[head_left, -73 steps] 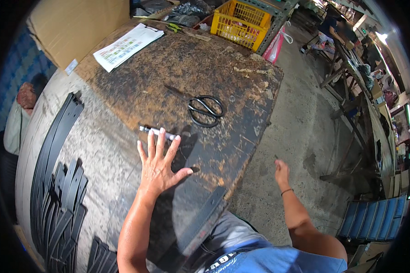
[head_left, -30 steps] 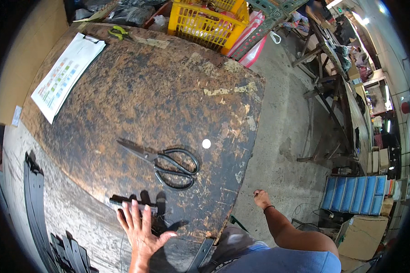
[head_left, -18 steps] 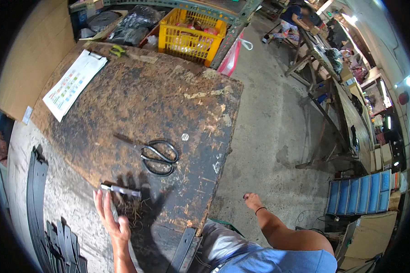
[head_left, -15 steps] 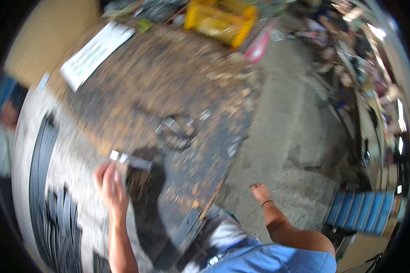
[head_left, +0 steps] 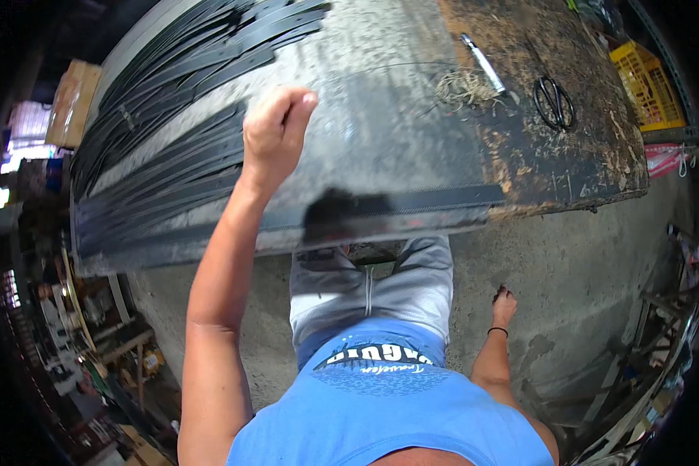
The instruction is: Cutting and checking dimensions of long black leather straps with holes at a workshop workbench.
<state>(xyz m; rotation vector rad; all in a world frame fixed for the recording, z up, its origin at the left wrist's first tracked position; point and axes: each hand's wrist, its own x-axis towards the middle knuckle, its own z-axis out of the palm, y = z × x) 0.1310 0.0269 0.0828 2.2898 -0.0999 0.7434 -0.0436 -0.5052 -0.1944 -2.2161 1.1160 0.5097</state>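
My left hand (head_left: 276, 140) is raised over the pale part of the worktop (head_left: 396, 132), just right of the long black strips (head_left: 202, 147). Its fingers are curled in, and whatever may be inside them is hidden. My right hand (head_left: 504, 304) hangs low at my right side, apart from the table, with a dark band on the wrist. Those fingers are also curled, with a small dark patch at the tips that I cannot make out. To the right on the worktop lie black-handled scissors (head_left: 554, 103) and a slim silver tool (head_left: 483, 66).
A tangle of thin string (head_left: 462, 89) rests beside the silver tool. Along the near table edge runs a flat black strip (head_left: 443, 198). A yellow plastic crate (head_left: 648, 85) stands at the far right, and a cardboard box (head_left: 73, 103) at the far left.
My view has swung left, so the scissors and silver tool now appear farther right. My left hand, earlier beside the silver tool with fingers extended, is now curled near the black strips.
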